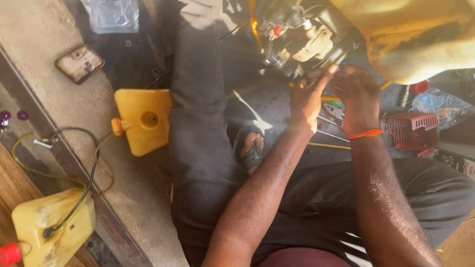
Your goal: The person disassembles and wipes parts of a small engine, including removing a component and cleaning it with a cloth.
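My left hand [307,99] reaches forward with its fingers stretched up against the underside of a small engine [297,37] with grey metal parts and a red fitting. My right hand [358,96], with an orange band at the wrist, sits right beside it, fingers curled toward the same spot. Whether either hand grips a small part is hidden by the fingers. A large yellowish fuel tank [420,34] hangs over the right hand. My dark-trousered legs and a sandalled foot [250,146] lie below the arms.
A yellow plastic tank [143,118] with an orange cap lies on the floor left of my leg. Another yellow tank [49,227] with a black hose and red cap sits bottom left. A red plastic cover [410,128] lies right. A small rusty plate [79,63] lies top left.
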